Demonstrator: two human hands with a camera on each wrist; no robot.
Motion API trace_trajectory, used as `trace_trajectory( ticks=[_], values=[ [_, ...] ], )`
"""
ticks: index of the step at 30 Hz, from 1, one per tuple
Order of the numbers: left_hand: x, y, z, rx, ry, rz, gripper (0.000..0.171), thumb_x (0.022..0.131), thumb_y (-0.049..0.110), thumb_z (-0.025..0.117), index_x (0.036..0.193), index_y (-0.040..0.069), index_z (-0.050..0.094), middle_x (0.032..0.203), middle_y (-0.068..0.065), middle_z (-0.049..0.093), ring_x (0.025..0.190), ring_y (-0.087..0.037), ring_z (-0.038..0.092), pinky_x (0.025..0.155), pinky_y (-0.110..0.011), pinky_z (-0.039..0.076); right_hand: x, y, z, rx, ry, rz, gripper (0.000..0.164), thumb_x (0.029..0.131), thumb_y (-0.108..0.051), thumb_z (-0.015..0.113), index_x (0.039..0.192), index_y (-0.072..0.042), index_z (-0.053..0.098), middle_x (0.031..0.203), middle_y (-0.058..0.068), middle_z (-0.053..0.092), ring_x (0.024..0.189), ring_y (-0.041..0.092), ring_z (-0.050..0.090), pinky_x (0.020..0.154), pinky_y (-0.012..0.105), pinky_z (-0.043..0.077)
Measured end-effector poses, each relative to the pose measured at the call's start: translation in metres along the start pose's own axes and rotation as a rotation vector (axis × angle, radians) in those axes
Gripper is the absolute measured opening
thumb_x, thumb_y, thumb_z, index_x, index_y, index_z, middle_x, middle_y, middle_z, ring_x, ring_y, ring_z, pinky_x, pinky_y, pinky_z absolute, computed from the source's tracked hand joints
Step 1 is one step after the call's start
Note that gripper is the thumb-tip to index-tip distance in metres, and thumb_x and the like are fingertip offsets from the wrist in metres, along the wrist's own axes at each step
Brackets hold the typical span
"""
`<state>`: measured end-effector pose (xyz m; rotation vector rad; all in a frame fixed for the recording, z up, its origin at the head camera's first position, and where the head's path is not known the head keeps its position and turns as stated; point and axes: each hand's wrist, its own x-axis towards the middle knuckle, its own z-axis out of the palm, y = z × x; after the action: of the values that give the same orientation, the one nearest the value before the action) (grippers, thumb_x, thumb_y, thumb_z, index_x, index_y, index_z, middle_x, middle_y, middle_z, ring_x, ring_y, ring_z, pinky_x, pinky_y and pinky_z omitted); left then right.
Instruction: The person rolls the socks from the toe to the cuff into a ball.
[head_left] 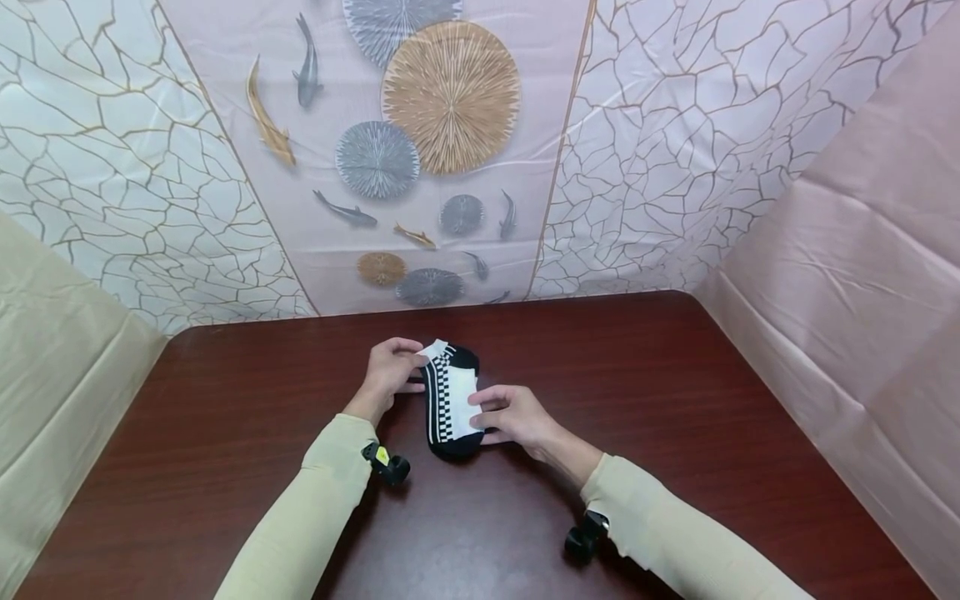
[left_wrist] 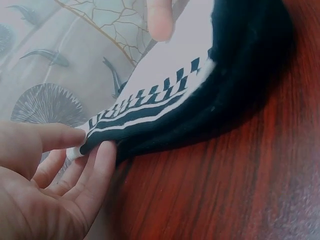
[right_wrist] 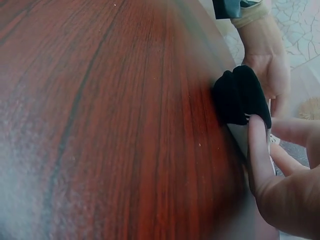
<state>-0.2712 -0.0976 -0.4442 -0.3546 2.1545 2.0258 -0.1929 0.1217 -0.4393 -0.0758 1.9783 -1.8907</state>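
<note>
A pair of black-and-white ankle socks (head_left: 462, 400) with a checkered band lies layered on the table between the hands. My left hand (head_left: 388, 372) pinches the white cuff end at the far left; the left wrist view shows the thumb on one face and fingers on the other. At the near right edge, my right hand (head_left: 519, 419) holds the socks between thumb and fingers. Two black rounded ends (right_wrist: 242, 97) sit side by side in the right wrist view. A fingertip (left_wrist: 160, 22) touches the white part in the left wrist view.
The dark red wooden table (head_left: 225, 450) extends around the socks on all sides. Behind it hangs a patterned cloth (head_left: 420, 233) with fish and round motifs. Plain cloth (head_left: 840, 333) borders the right side, and beige cloth (head_left: 60, 400) the left.
</note>
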Motion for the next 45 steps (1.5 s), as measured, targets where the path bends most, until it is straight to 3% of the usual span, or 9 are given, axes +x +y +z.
trace_trajectory(
  ticks=[6,11,23,32,39,45],
  values=[
    [0.002,-0.002,0.001,0.003,0.007,-0.006,0.023,0.092,0.001,0.068,0.115,0.003,0.064,0.106,-0.016,0.065,0.082,-0.023,0.067,0.066,-0.038,0.06,-0.001,0.0,0.001,-0.017,-0.022,-0.01,0.042,0.082,0.007,0.077,0.122,0.01,0.062,0.103,0.022,0.065,0.085,0.026,0.07,0.072,0.044,0.059],
    [0.001,-0.004,0.001,0.01,0.007,-0.006,0.023,0.093,-0.001,0.067,0.115,0.002,0.063,0.105,-0.016,0.064,0.082,-0.023,0.068,0.066,-0.038,0.06,-0.003,0.002,0.002,-0.013,-0.055,-0.006,0.044,0.082,0.012,0.073,0.124,0.011,0.059,0.103,0.022,0.064,0.082,0.025,0.07,0.07,0.045,0.06],
    [0.001,-0.004,0.002,0.045,0.013,0.007,0.023,0.092,-0.003,0.066,0.114,0.0,0.063,0.103,-0.017,0.064,0.081,-0.023,0.068,0.067,-0.038,0.06,-0.004,0.003,0.0,-0.052,-0.08,0.013,0.037,0.086,0.01,0.071,0.122,0.008,0.062,0.101,0.018,0.06,0.075,0.022,0.068,0.062,0.038,0.06],
    [0.0,-0.004,0.003,0.083,0.018,0.029,0.022,0.092,-0.001,0.067,0.114,0.001,0.063,0.102,-0.017,0.063,0.08,-0.024,0.067,0.064,-0.037,0.06,-0.004,0.005,0.001,-0.105,-0.088,-0.011,0.032,0.086,0.009,0.071,0.118,0.008,0.066,0.094,0.017,0.056,0.059,0.023,0.065,0.061,0.039,0.06],
    [-0.004,-0.003,0.002,0.127,0.029,0.092,0.02,0.092,0.002,0.069,0.111,0.001,0.063,0.104,-0.018,0.062,0.081,-0.025,0.067,0.063,-0.036,0.06,-0.006,0.005,0.001,-0.176,-0.071,-0.079,0.029,0.085,0.008,0.073,0.113,0.008,0.067,0.089,0.017,0.056,0.058,0.023,0.064,0.059,0.042,0.059],
    [-0.014,0.004,-0.007,0.246,0.039,0.144,0.023,0.092,0.006,0.07,0.114,0.0,0.065,0.113,-0.017,0.062,0.091,-0.03,0.067,0.07,-0.036,0.059,-0.012,0.005,-0.009,-0.418,-0.01,-0.253,0.026,0.084,-0.005,0.08,0.108,-0.002,0.072,0.094,0.014,0.061,0.064,0.021,0.065,0.06,0.036,0.058]
  ],
)
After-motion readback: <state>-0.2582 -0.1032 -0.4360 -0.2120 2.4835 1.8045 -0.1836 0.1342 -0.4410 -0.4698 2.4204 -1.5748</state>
